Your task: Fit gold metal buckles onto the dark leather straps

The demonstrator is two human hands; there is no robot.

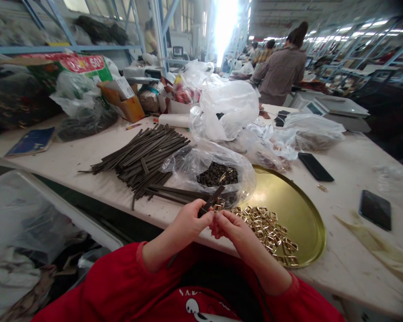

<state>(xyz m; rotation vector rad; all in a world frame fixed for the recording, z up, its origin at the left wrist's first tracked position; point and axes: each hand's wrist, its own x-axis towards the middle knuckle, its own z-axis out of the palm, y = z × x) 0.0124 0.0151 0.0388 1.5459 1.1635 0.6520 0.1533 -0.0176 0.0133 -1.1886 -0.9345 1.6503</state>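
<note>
My left hand (194, 218) pinches a dark strap (215, 197), its end slanting up past the fingertips. Against it, my right hand (229, 224) has its fingers closed on a small gold buckle (217, 207), partly covered by the fingertips. Both hands meet above the table's front edge. Many more gold buckles (268, 230) lie heaped on a round gold tray (297, 210) to the right. Behind the hands sits an opened clear bag (245, 172) of small dark pieces (216, 173). Left of it, a pile of dark straps (147, 154) spreads across the table.
Plastic bags (230, 107) crowd the table's back. A black phone (375, 209) and a dark flat case (315, 167) lie right of the tray. A blue booklet (32, 141) lies far left; a white bin (50, 201) stands below. Another person (282, 67) stands beyond the table.
</note>
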